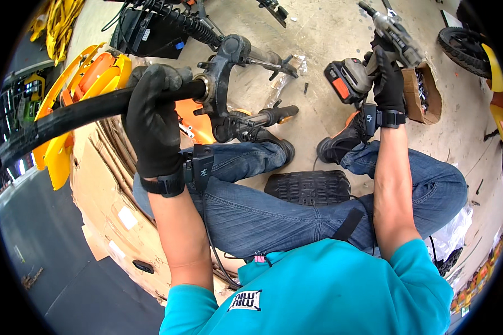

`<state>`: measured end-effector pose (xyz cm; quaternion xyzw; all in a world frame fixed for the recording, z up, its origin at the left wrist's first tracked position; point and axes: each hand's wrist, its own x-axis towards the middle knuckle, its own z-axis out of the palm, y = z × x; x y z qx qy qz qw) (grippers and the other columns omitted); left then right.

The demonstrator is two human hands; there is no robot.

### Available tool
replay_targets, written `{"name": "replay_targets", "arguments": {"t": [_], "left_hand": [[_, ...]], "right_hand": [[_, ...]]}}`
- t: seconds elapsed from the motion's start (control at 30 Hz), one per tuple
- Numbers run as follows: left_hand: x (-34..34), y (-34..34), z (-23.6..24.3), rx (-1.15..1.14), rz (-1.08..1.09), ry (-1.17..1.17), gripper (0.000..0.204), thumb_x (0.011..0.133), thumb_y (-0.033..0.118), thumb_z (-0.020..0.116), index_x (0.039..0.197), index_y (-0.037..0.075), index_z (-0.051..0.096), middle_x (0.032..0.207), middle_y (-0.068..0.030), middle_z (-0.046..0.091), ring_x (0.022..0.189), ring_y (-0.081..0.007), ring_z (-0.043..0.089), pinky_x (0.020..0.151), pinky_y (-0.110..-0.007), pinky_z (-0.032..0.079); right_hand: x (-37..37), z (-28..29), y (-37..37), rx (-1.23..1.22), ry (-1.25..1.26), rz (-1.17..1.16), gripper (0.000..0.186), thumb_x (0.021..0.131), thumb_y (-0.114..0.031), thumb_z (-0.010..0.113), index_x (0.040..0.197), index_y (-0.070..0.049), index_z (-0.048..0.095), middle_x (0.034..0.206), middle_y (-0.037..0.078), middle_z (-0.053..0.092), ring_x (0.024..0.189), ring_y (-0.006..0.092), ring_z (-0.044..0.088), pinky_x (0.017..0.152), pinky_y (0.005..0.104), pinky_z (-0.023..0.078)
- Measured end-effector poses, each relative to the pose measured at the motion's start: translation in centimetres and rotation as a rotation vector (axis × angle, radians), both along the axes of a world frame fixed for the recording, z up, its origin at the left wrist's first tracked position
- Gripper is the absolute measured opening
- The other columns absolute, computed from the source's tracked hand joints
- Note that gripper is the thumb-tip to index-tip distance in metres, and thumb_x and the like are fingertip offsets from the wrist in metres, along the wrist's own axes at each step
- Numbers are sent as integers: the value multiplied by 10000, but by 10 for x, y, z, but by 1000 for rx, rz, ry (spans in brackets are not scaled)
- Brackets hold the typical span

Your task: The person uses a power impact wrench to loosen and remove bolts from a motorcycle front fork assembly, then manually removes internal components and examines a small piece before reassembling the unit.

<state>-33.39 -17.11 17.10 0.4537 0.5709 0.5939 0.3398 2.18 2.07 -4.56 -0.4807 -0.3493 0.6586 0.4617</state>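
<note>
My left hand [156, 125], in a black glove, is closed around a thick black tube [67, 118] that curves off to the left. The tube's right end meets a metal ring beside a dark fork clamp [224, 61] with fork legs [262, 116] reaching right. My right hand [387, 81], also gloved, grips the handle of a grey cordless impact wrench [396, 36] held up over the floor. Its battery [342, 79], black with an orange-red patch, hangs to the left. The wrench's nose points up and left, apart from the fork. Whether a finger presses the trigger is hidden.
A cardboard box of small parts [423, 94] stands right of my right hand. Yellow and orange plastic panels [89, 75] and flattened cardboard [103, 184] lie left. A coil-spring shock [191, 29] is at the far side; a tyre [464, 51] stands far right. Between my legs lies a black ribbed object [307, 188].
</note>
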Motion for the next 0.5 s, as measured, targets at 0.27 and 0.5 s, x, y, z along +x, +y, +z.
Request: {"name": "replay_targets", "arguments": {"t": [0.27, 0.5], "left_hand": [[-21, -9, -22, -22, 81, 159, 162, 961, 18, 519, 1107, -34, 569, 1028, -79, 580, 960, -188, 589, 920, -350, 503], [-30, -5, -28, 25, 7, -299, 212, 1001, 80, 492, 1164, -37, 559, 1027, -80, 586, 988, -180, 585, 976, -337, 477]], "right_hand": [[-1, 151, -52, -41, 469, 386, 393, 983, -202, 544, 1307, 13, 493, 972, 99, 621, 932, 220, 621, 876, 378, 517], [-2, 178, -110, -261, 629, 508, 526, 898, -164, 614, 1352, 3, 406, 868, 54, 513, 794, 154, 509, 659, 286, 458]]}}
